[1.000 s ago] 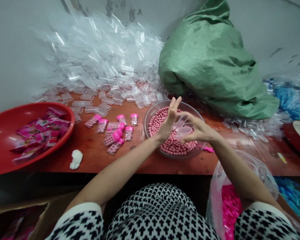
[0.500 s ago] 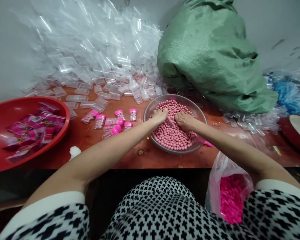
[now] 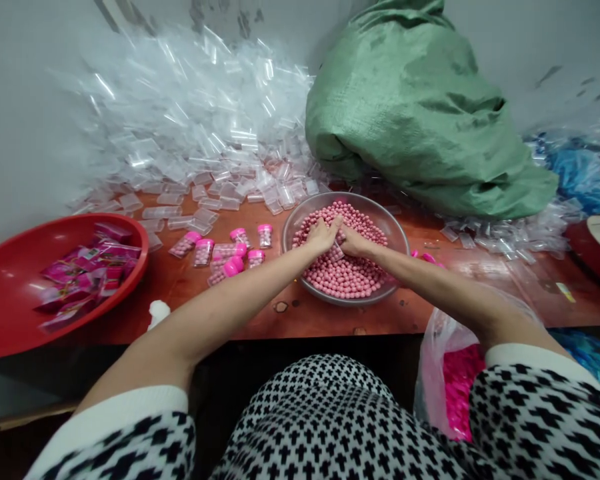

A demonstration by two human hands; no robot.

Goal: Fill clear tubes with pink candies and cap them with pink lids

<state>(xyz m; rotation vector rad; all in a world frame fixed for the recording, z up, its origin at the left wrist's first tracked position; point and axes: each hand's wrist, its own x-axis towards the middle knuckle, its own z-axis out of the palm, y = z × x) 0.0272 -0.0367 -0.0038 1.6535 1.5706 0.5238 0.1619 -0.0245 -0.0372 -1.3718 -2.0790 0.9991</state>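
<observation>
Over the steel bowl (image 3: 291, 270) of round pink beads (image 3: 347, 288), my two hands meet. My left hand (image 3: 323, 235) is closed around a small clear plastic bottle (image 3: 336, 252) with pink beads in it, its end showing below the fingers. My right hand (image 3: 354, 242) touches the bottle's side and my left fingertips, its fingers curled together; what lies inside them is hidden. To the left of the bowl, several filled bottles with pink caps (image 3: 203, 253) lie or stand on the wooden table (image 3: 260, 320).
A heap of empty clear bottles (image 3: 200, 127) leans on the wall behind. The green sack (image 3: 415, 107) bulges at the back right. At the left sits a red basin (image 3: 10, 287) with pink packets (image 3: 90, 267). A plastic bag of pink caps (image 3: 460, 387) hangs below the table edge.
My right hand has come out of the beads and moved left to my left hand. The bottle between them now shows more clearly. The view has shifted slightly.
</observation>
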